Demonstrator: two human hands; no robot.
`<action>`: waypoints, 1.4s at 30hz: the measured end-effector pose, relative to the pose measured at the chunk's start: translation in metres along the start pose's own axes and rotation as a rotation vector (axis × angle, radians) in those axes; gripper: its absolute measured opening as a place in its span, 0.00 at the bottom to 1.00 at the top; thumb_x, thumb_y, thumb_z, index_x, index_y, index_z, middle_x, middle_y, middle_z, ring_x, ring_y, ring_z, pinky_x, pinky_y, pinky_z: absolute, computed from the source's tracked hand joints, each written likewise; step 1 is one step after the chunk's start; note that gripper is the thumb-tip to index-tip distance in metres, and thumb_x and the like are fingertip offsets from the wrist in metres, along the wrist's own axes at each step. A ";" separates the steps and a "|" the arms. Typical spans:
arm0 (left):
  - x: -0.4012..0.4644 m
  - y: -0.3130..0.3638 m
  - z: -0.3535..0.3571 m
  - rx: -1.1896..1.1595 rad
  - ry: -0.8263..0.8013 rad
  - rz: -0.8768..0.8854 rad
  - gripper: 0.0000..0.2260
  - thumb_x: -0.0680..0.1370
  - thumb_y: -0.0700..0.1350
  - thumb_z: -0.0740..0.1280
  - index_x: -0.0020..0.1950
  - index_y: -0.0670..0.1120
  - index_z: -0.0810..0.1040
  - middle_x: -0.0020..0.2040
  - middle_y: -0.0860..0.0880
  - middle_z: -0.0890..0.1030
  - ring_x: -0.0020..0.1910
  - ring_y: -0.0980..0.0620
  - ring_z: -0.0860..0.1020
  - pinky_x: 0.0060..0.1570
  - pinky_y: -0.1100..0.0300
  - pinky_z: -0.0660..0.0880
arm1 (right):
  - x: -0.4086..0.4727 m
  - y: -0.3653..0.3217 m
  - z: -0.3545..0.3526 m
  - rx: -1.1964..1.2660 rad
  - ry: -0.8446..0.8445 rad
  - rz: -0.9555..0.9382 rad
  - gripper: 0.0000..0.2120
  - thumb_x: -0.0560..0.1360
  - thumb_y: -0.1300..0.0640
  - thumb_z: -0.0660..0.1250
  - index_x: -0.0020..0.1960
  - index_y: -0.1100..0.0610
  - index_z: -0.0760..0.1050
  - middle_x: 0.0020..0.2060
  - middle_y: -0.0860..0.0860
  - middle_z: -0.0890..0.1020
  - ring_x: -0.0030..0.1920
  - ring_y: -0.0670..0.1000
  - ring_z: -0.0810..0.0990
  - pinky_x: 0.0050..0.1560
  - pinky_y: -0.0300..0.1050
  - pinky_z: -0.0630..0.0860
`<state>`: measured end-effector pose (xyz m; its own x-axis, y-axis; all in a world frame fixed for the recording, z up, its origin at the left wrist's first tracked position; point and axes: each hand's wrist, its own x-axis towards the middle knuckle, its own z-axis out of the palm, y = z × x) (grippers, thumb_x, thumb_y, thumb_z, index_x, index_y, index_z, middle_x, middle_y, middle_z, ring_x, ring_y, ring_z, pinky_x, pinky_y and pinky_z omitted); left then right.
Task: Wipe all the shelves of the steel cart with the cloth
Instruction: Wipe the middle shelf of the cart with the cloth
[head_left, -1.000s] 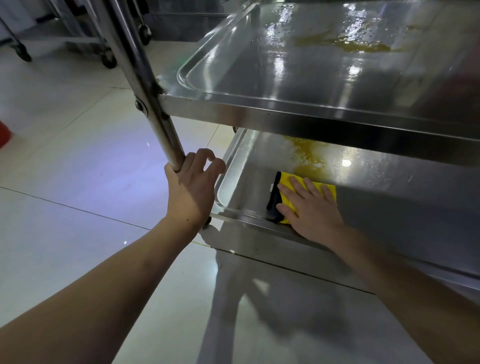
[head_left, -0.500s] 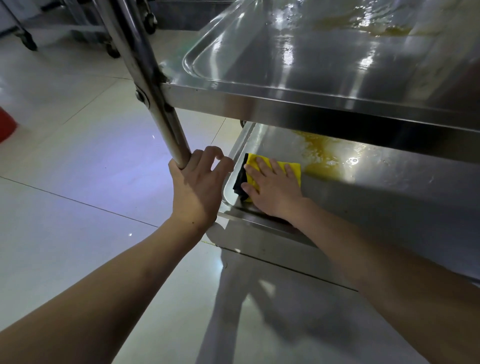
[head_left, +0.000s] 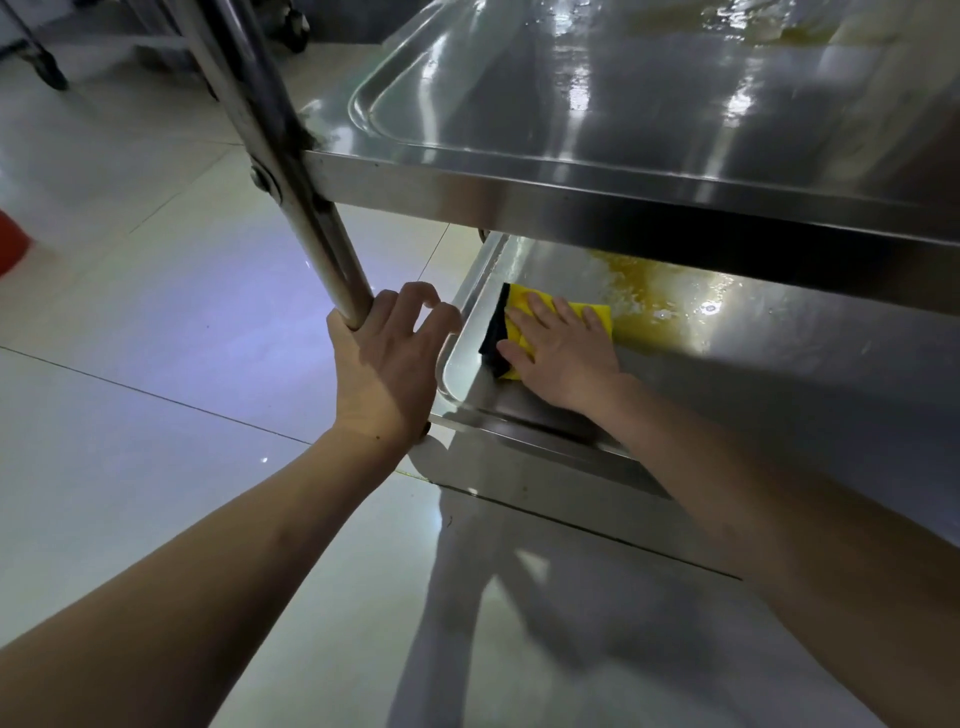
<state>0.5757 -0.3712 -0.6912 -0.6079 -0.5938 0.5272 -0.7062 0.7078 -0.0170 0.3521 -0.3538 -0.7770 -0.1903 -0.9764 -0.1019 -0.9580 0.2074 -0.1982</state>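
The steel cart fills the right of the head view, with an upper shelf (head_left: 597, 192) and a lower shelf (head_left: 779, 374). A folded yellow cloth with a dark edge (head_left: 519, 306) lies at the lower shelf's near-left corner. My right hand (head_left: 563, 358) presses flat on the cloth, fingers spread. Just right of the cloth a yellowish spill (head_left: 654, 296) covers the shelf. My left hand (head_left: 384, 358) grips the cart's upright post (head_left: 291, 171) just above the lower shelf's corner.
The upper shelf is wet, with a yellow smear (head_left: 800, 34) at its far side. Pale floor tiles (head_left: 156, 322) spread to the left. A red object (head_left: 13, 244) sits at the left edge. Castors of other carts (head_left: 49, 70) stand at the back.
My right hand has slid the cloth left and farther in, from the shelf's near edge to its left corner, then slightly right toward the spill. The left hand keeps its hold on the post.
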 end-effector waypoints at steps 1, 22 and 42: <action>0.000 0.000 0.000 0.004 0.013 -0.008 0.37 0.71 0.42 0.29 0.50 0.47 0.79 0.54 0.46 0.79 0.43 0.43 0.73 0.41 0.53 0.55 | -0.006 0.009 -0.001 0.000 0.005 0.013 0.32 0.83 0.31 0.42 0.84 0.41 0.49 0.85 0.46 0.48 0.84 0.55 0.46 0.81 0.63 0.45; 0.003 0.004 0.003 0.007 0.065 -0.077 0.27 0.68 0.32 0.44 0.49 0.47 0.80 0.53 0.46 0.79 0.45 0.43 0.73 0.43 0.52 0.58 | -0.044 0.061 -0.011 -0.054 0.044 0.063 0.31 0.84 0.34 0.41 0.85 0.42 0.51 0.85 0.47 0.50 0.84 0.55 0.45 0.83 0.60 0.45; 0.001 0.001 0.003 0.040 0.004 -0.019 0.34 0.73 0.40 0.31 0.50 0.47 0.78 0.53 0.45 0.79 0.44 0.43 0.73 0.42 0.52 0.56 | -0.012 0.034 -0.012 -0.013 0.007 0.009 0.31 0.84 0.33 0.42 0.85 0.42 0.50 0.85 0.47 0.50 0.84 0.54 0.48 0.82 0.59 0.47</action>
<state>0.5732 -0.3723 -0.6932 -0.5924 -0.6056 0.5313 -0.7320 0.6801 -0.0410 0.3194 -0.3362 -0.7713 -0.2005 -0.9749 -0.0964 -0.9589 0.2155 -0.1845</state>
